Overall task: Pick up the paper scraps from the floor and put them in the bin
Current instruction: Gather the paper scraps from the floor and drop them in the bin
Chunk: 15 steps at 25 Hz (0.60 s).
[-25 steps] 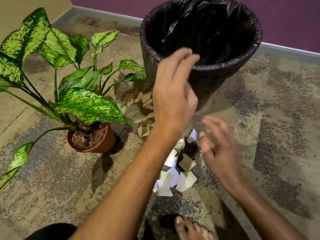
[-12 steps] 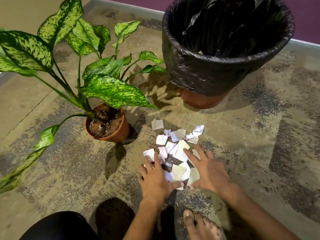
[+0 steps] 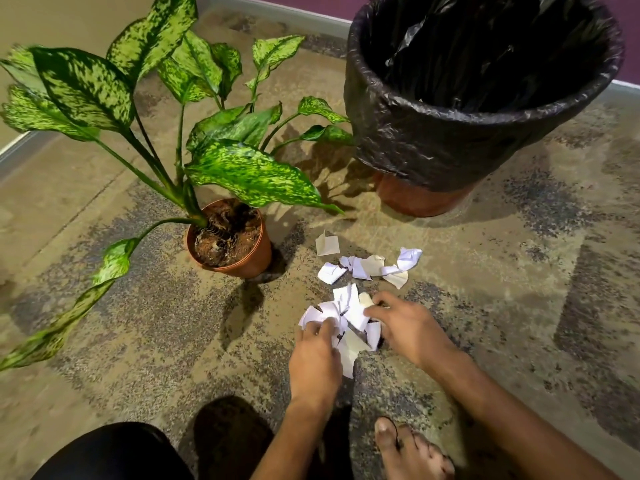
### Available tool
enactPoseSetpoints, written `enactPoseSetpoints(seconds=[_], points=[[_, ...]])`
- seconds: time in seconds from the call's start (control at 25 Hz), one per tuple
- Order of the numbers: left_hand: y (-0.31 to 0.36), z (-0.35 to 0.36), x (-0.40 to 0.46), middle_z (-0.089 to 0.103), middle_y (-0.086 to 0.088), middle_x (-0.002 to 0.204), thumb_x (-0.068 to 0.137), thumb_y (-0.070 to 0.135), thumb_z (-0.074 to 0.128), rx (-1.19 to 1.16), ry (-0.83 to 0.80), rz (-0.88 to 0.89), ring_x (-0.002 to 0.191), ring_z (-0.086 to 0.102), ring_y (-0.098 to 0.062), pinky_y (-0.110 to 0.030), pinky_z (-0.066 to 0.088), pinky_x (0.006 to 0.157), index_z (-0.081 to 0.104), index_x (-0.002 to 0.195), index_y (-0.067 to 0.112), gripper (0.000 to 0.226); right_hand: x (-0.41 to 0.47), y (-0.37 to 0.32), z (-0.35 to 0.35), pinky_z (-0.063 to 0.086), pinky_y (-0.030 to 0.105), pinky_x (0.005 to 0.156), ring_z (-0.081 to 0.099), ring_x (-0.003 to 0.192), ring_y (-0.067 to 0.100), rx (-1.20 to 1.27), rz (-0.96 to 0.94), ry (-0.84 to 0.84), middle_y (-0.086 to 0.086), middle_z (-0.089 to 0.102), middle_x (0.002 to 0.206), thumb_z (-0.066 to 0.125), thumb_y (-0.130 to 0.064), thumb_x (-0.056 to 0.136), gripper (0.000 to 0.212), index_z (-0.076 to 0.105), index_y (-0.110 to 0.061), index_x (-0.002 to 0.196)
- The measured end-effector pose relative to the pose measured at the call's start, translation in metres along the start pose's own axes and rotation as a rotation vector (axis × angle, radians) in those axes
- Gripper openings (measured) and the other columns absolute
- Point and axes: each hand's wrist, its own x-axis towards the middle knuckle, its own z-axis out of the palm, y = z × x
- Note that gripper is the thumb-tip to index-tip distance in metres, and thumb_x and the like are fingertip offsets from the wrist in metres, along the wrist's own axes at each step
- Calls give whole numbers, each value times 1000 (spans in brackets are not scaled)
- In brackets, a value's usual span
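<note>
White paper scraps lie on the patterned carpet in front of me. A near bunch of scraps (image 3: 348, 315) is squeezed between my two hands. My left hand (image 3: 317, 360) presses on it from the left, fingers curled onto the paper. From the right, my right hand (image 3: 407, 325) closes its fingertips on the same bunch. Further out, a loose row of scraps (image 3: 372, 266) and one single scrap (image 3: 326, 244) lie untouched. The bin (image 3: 450, 147), lined with a black bag, stands at the back right, its mouth open.
A potted plant (image 3: 230, 237) with large speckled green leaves stands left of the scraps, its leaves reaching toward the bin. My bare foot (image 3: 412, 448) rests on the carpet at the bottom, and a dark-clothed knee (image 3: 110, 455) is at the bottom left.
Both hands came down from near the bin's rim to the floor. They then drew together, gathering the near scraps into a bunch between them.
</note>
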Motion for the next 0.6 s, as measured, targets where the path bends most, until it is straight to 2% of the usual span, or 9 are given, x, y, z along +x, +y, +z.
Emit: enactPoseSetpoints(seconds=[0.08, 0.16, 0.28, 0.36, 0.44, 0.52, 0.6], points=[[-5, -2, 3, 58, -4, 124, 87, 4, 52, -75, 53, -34, 107, 56, -24, -35, 50, 89, 54, 130, 22, 46, -2, 5, -6, 54, 28, 88, 67, 91, 21, 41, 55, 55, -4, 46, 142, 62, -12, 90, 43, 59, -28, 130], [-7, -3, 4, 60, -4, 122, 86, 1, 51, -116, 87, -75, 99, 62, -25, -35, 51, 85, 58, 127, 21, 46, -1, 7, -16, 48, 28, 97, 64, 106, 20, 48, 112, 55, -6, 42, 148, 59, -22, 95, 45, 51, -31, 138], [-5, -4, 0, 59, -1, 125, 87, -3, 51, -152, 103, -107, 97, 62, -18, -28, 51, 88, 56, 129, 20, 48, 1, -6, -31, 44, 31, 102, 56, 122, 22, -64, 111, -75, -3, 40, 152, 53, -23, 99, 50, 39, -34, 145], [-2, -5, -2, 55, 0, 132, 87, -4, 51, -187, 108, -109, 100, 62, -19, -28, 50, 91, 52, 133, 19, 51, 0, -17, -51, 44, 34, 105, 55, 123, 24, -19, 122, -56, -2, 44, 149, 53, -23, 99, 52, 35, -34, 147], [-1, -5, -2, 50, 0, 137, 84, -7, 52, -203, 116, -87, 106, 60, -20, -29, 49, 93, 48, 136, 18, 58, -5, -27, -83, 41, 34, 107, 54, 123, 23, 98, 161, 90, -3, 47, 147, 58, -24, 97, 57, 33, -37, 147], [2, -4, -4, 46, 0, 139, 81, -11, 52, -199, 95, -57, 109, 58, -20, -30, 49, 93, 43, 140, 19, 67, -14, -38, -129, 39, 25, 101, 54, 112, 15, 248, 150, 349, -4, 54, 138, 63, -23, 92, 61, 37, -39, 145], [5, -1, -6, 52, -1, 133, 81, -13, 51, -195, 52, -38, 101, 59, -18, -28, 50, 86, 40, 141, 21, 70, -21, -40, -179, 39, 18, 95, 53, 105, 9, 295, 80, 648, -2, 60, 128, 68, -18, 88, 58, 47, -33, 140]])
